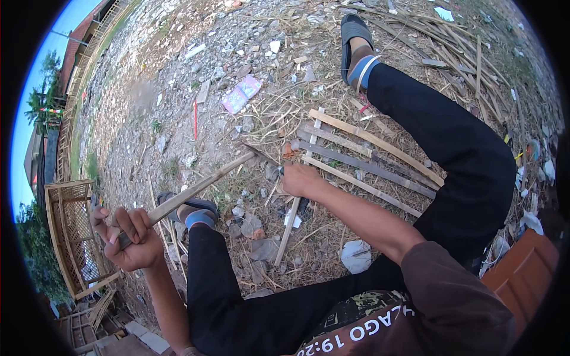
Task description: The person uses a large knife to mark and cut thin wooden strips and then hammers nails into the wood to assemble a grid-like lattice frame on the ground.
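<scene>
Lower left, left hand (135,237) grips hammer (202,186); centre, right hand (301,180) curled at crosspiece (288,234), hold unclear. We'd guess nailing; next needs careful aim.

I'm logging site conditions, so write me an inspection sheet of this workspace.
Surface: stony ground with dry straw.
Work pieces: slats lying across a crosspiece; a separate wooden strip.
Clutter: pink packet, thin red stick, white scraps.
Hands: left hand grips the wooden strip; right hand holds a dark-bladed tool at the strip's far end.
Cables: nothing seen.
Surroundings: lattice panel and trees at left; reddish-brown object at lower right.
</scene>
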A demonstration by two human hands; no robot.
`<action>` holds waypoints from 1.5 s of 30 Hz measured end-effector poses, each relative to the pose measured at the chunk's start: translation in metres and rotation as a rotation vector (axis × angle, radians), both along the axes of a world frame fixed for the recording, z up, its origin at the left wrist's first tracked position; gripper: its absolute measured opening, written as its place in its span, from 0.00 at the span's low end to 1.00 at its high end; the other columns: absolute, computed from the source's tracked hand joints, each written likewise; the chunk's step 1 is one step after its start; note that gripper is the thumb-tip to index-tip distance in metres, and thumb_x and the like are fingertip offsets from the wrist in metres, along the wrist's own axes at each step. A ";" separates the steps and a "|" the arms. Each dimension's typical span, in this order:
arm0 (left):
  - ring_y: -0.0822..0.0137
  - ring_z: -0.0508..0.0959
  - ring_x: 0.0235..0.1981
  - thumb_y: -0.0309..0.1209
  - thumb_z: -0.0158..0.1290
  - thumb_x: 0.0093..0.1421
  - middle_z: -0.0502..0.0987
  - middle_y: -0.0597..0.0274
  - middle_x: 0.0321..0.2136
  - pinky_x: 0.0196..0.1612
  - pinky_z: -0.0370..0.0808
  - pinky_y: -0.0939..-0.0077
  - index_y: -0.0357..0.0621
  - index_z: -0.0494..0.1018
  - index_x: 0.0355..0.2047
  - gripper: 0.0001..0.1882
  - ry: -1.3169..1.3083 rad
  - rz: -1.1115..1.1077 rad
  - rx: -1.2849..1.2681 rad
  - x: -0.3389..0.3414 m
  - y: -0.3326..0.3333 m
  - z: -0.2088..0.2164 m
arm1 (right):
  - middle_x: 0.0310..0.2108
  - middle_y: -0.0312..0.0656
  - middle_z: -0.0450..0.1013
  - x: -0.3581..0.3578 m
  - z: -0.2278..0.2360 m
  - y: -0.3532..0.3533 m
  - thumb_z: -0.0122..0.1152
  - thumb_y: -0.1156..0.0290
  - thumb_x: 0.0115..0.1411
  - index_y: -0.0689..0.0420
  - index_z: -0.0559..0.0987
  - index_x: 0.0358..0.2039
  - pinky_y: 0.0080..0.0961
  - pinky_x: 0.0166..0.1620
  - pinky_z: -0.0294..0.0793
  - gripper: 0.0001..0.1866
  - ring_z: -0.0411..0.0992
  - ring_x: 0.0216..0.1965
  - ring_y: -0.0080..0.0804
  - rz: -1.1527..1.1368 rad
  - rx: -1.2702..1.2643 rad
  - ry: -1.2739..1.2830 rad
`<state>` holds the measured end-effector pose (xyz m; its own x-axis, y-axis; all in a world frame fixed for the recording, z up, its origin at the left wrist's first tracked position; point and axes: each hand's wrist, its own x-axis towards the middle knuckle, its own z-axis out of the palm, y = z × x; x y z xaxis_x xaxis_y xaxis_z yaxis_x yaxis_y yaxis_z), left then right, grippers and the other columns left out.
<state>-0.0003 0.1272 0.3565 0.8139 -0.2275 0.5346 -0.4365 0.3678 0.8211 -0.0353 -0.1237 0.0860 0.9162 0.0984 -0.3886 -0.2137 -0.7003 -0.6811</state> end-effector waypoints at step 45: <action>0.70 0.70 0.39 0.51 0.42 0.71 0.67 0.63 0.41 0.43 0.70 0.71 0.45 0.62 0.60 0.27 0.840 0.414 0.610 0.051 0.024 -0.091 | 0.38 0.49 0.74 -0.043 0.114 0.086 0.80 0.55 0.34 0.63 0.71 0.45 0.34 0.45 0.72 0.41 0.73 0.41 0.42 -0.002 1.251 -0.288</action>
